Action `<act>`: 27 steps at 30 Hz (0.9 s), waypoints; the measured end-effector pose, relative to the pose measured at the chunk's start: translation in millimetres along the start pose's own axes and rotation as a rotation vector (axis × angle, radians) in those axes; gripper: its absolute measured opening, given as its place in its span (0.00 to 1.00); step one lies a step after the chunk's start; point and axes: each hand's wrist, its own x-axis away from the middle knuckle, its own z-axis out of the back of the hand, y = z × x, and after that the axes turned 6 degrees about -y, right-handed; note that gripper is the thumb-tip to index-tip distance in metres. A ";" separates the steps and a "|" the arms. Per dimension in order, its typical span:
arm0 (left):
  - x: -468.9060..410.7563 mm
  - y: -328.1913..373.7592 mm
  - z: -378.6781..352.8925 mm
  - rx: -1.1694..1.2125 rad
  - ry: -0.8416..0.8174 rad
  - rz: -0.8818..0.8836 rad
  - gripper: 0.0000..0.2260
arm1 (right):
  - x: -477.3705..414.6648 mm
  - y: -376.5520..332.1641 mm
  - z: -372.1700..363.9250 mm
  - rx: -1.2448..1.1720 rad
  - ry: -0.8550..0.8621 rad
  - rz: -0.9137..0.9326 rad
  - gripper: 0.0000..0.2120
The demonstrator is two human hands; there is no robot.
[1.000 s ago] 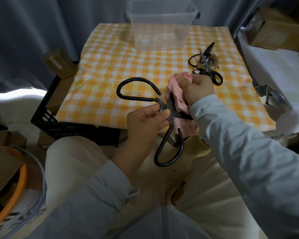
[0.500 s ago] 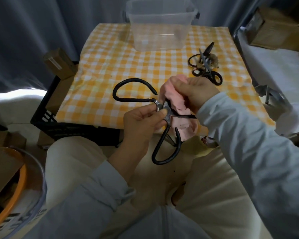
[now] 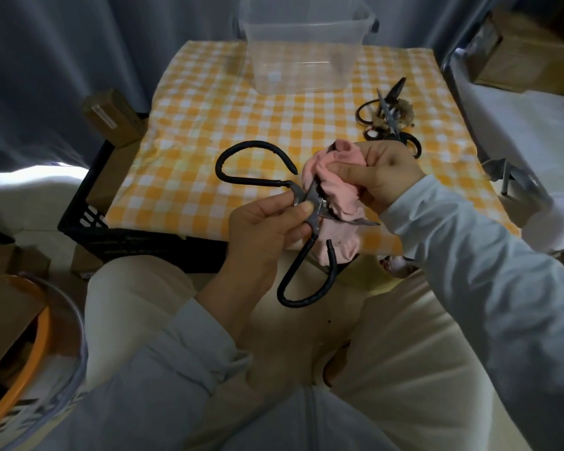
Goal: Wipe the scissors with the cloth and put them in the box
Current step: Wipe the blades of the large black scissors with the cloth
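Large black scissors [image 3: 246, 148] with wide loop handles hang open above the near table edge. My left hand [image 3: 267, 222] pinches them at the pivot. My right hand [image 3: 381, 172] grips a pink cloth [image 3: 336, 187] bunched around the blades; one blade tip pokes out below the cloth to the right, the other is hidden inside it. A clear plastic box [image 3: 303, 47] stands empty at the far edge of the table. Two more black scissors [image 3: 389, 117] lie on the table at the right, beside a small brown tuft.
The table carries a yellow-and-white checked tablecloth [image 3: 209, 125]. A black crate [image 3: 88, 219] with cardboard boxes sits at its left side. A metal-framed surface with boxes [image 3: 518, 60] is on the right. An orange-rimmed tub [image 3: 43, 336] stands at lower left. My knees are beneath the hands.
My right hand has slid the pink cloth up along the blades, away from me. The scissors have shifted slightly left and up in my left hand's pinch.
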 end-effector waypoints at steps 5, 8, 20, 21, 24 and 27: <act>-1.7 0.3 -2.1 -0.071 0.022 -0.023 0.11 | 0.5 -3.3 8.7 0.045 -0.067 -0.036 0.11; -3.0 2.8 -4.8 -0.089 0.017 -0.056 0.07 | 3.5 1.6 0.9 0.165 -0.095 -0.105 0.14; -2.5 0.3 -2.9 -0.090 0.038 -0.059 0.09 | 4.7 2.3 -3.9 0.690 -0.018 0.097 0.05; -3.0 2.1 -1.5 -0.078 0.043 -0.053 0.08 | 5.5 1.0 -0.4 0.683 -0.041 0.095 0.02; -5.4 7.4 1.7 -0.070 0.038 -0.066 0.08 | 7.0 -4.0 9.7 0.541 0.042 0.048 0.05; -6.9 8.1 0.5 -0.099 0.056 -0.089 0.08 | 6.6 -11.2 9.7 0.446 0.105 -0.023 0.12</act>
